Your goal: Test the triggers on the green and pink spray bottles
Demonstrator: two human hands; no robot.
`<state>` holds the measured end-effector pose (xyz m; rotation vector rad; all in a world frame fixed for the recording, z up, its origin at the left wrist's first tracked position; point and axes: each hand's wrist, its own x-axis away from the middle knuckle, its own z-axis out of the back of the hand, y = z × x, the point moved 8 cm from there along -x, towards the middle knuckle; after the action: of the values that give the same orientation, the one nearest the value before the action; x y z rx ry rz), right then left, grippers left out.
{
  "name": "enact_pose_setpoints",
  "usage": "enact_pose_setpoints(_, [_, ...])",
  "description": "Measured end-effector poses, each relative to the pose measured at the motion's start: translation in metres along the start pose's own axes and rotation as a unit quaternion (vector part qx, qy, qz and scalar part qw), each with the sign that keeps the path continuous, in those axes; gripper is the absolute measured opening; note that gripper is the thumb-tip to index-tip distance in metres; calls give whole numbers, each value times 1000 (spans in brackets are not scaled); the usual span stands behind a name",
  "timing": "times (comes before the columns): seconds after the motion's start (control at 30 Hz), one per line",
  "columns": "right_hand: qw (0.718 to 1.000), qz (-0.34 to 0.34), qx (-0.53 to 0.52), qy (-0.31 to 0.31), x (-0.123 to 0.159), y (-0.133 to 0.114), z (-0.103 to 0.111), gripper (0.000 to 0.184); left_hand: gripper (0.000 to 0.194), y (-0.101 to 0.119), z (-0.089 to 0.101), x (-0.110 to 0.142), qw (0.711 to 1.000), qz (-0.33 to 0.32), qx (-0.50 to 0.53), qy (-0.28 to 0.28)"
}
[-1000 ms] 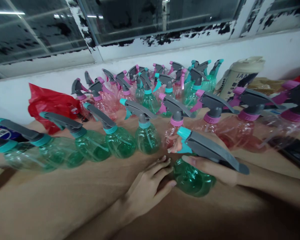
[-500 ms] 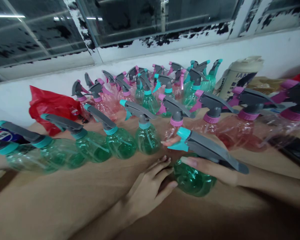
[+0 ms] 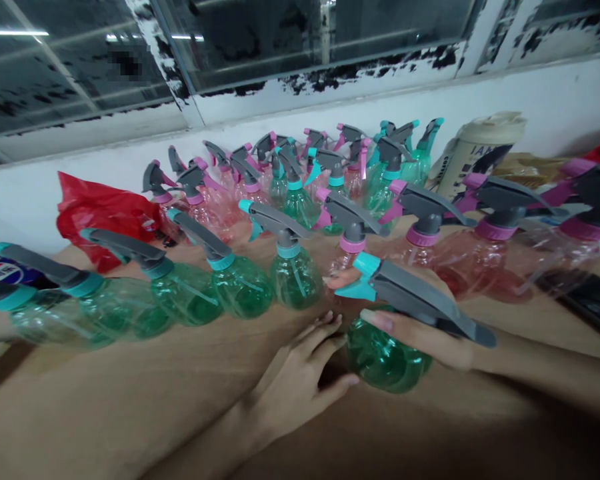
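My right hand [image 3: 420, 337] is wrapped around the neck of a green spray bottle [image 3: 390, 367], which has a grey head and a turquoise nozzle and trigger. The thumb lies across the near side of the bottle, and a fingertip shows beyond the trigger. My left hand [image 3: 300, 377] rests on the wooden table [image 3: 180, 407] just left of that bottle, fingers stretched and apart, thumb tip close to its base. Beyond the hands stands a row with green spray bottles [image 3: 243, 287] at the left and pink spray bottles [image 3: 423, 227] at the right.
Many more spray bottles [image 3: 300, 200], pink and green, crowd together at the back by the wall. A red plastic bag [image 3: 103, 217] lies at the back left, a blue Pepsi pack [image 3: 10, 267] at the left edge. A cream container [image 3: 480, 153] and a dark flat object [image 3: 590, 300] are at the right.
Almost nothing differs. My left thumb has shifted slightly right toward the base of the held bottle; the right hand keeps its grip on the bottle.
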<state>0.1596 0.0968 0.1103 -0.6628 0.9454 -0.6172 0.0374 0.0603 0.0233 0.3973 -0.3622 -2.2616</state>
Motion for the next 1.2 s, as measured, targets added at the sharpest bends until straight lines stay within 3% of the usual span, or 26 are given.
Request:
enact_pose_setpoints(0.47, [998, 25, -54, -3, -1, -4, -1, 30, 45, -1, -4, 1, 1000, 3, -11, -14])
enact_pose_setpoints(0.9, [997, -11, -79, 18, -6, -7, 4, 16, 50, -2, -4, 2, 999, 6, -43, 0])
enact_pose_setpoints(1.07, [997, -4, -75, 3, -5, -5, 2, 18, 45, 2, 0, 1, 998, -14, -46, 26])
enact_pose_setpoints(1.2, [997, -5, -83, 1, -3, -1, 2, 35, 44, 2, 1, 1, 998, -12, -56, 35])
